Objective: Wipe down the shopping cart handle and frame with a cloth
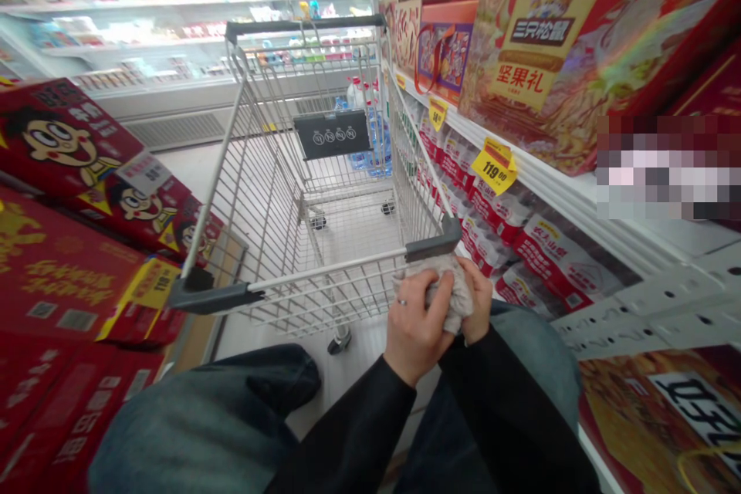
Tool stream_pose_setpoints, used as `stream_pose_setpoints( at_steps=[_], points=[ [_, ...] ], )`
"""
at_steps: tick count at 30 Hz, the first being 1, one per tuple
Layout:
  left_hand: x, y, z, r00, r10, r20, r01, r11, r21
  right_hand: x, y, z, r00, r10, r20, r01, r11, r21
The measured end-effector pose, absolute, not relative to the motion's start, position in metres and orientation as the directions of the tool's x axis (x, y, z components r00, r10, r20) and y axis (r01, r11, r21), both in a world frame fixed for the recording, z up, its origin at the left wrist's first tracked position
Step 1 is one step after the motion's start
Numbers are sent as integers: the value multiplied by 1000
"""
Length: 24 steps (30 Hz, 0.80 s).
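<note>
A bunched greyish-white cloth (461, 295) is between my two hands, beside the near right corner of a metal shopping cart (324, 275). My left hand (417, 322), with a ring on one finger, is closed on the cloth from the left. Around its right side, my right hand (478, 301) grips the same cloth. The cloth touches or nearly touches the dark plastic corner cap (433, 245) of the cart's rim. A dark sign panel (334, 134) hangs at the cart's far end. Part of the right hand's fingers is hidden behind the cloth.
Stacked red cartons (63, 247) stand close on the left. Along the right runs a shelf with gift boxes (538, 54), a yellow price tag (495, 167) and wrapped bottle packs (556, 258) underneath. A lit refrigerated display (174, 38) spans the back. My knees flank the cart's near end.
</note>
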State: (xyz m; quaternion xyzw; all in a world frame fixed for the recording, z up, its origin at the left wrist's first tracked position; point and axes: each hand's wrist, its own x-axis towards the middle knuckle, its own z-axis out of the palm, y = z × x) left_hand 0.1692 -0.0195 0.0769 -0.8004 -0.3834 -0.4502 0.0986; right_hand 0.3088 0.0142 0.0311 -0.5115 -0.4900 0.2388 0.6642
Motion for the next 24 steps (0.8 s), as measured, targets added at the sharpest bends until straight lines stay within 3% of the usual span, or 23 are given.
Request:
stream_pose_setpoints(
  at_steps=[3, 10, 16, 20, 24],
  points=[
    [171, -20, 69, 321, 550, 771, 708, -680, 190, 308, 13, 34, 390, 851, 351, 98, 340, -935],
    [150, -33, 81, 235, 456, 859, 744, -652, 143, 306, 8, 42, 379, 838, 392, 213, 333, -918],
    [140, -33, 56, 366, 436, 822, 659, -745, 102, 304, 9, 41, 354, 832, 426, 261, 349, -900],
    [129, -41, 76, 259, 425, 867, 675, -722, 152, 303, 9, 40, 352, 825, 442, 282, 356, -891],
    [122, -39, 94, 165, 342, 925, 737, -666, 115, 302, 9, 38, 334, 825, 455, 296, 366, -882]
  ],
)
